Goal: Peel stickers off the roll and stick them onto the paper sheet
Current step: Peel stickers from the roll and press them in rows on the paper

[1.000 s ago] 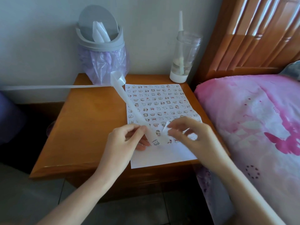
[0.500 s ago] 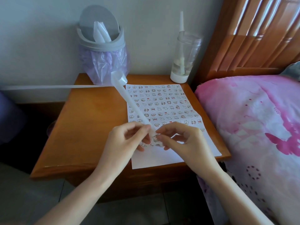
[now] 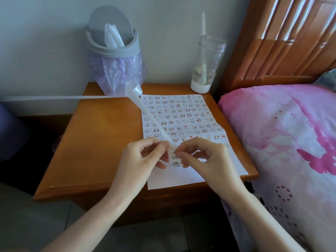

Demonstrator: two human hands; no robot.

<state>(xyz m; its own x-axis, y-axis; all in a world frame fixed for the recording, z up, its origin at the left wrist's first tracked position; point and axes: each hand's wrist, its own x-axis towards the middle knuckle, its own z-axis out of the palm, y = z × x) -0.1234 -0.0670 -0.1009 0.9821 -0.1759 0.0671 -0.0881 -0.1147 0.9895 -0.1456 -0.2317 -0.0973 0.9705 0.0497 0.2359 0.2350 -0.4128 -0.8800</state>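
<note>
Your left hand [image 3: 140,159] holds a closed grip on the near end of the strip [image 3: 151,119], pinched between thumb and forefinger just above the sheet [image 3: 181,179]. Your right hand [image 3: 205,159] meets it there, its thumb and forefinger pinching the top edge of a sticker [image 3: 174,155] that sits on that end. From your hands the strip rises slanting away to the back left. It crosses over the sheet's left columns of stuck pictures, folds in front of the bag [image 3: 116,75], then runs off to the left past the tabletop [image 3: 101,135]. The sheet lies on the right half of the tabletop, its far part filled with rows of small pictures and its near part bare. Your hands hide the lowest filled rows. Its near edge reaches the front of the tabletop. At the back left corner stands the bin [image 3: 116,51], grey, with white scraps poking from its lid and the purple bag hanging below. At the back right corner, just beyond the sheet, stands a clear bottle [image 3: 207,59] with a white stick in it. The bed [image 3: 281,142] with its pink cover lies close along the right side, and the wooden headboard [image 3: 283,42] rises behind it.
</note>
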